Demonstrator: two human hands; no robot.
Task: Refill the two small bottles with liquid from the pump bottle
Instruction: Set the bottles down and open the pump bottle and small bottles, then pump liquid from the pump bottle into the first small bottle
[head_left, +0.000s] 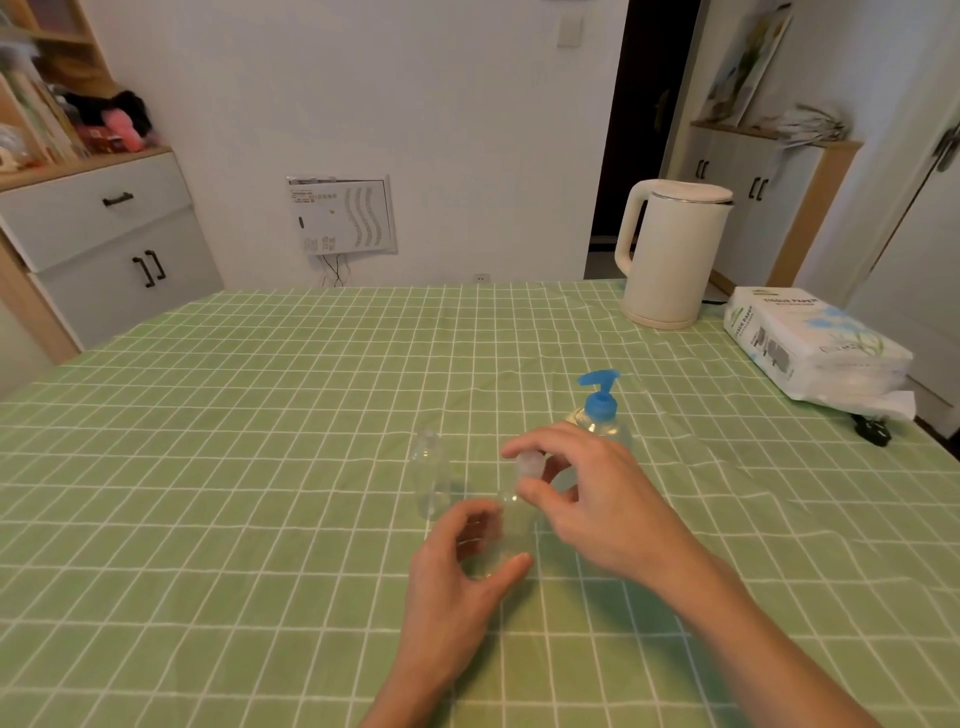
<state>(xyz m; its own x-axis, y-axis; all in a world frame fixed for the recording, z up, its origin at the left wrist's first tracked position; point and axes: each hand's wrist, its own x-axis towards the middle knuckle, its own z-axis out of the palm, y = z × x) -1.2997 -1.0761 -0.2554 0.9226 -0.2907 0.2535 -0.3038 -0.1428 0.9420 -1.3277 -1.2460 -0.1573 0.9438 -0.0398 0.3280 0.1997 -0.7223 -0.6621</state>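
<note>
So, mid-table (260, 467): left hand (462, 566) curls round the lower body of a clear small bottle (511, 525), thumb on the near side, fingers behind it. Right hand (587, 499) pinches its cap (529, 464) btwn thumb & forefinger, at the top. Second small bottle (430, 480) stands upright just left, untouched. Pump bottle (602, 410) w/ blue head stands just behind the right hand.

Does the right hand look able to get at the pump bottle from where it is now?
Probably yes: the pump bottle stands just behind the right hand, nothing between them. But that hand is pinching the cap of a small bottle.
</note>
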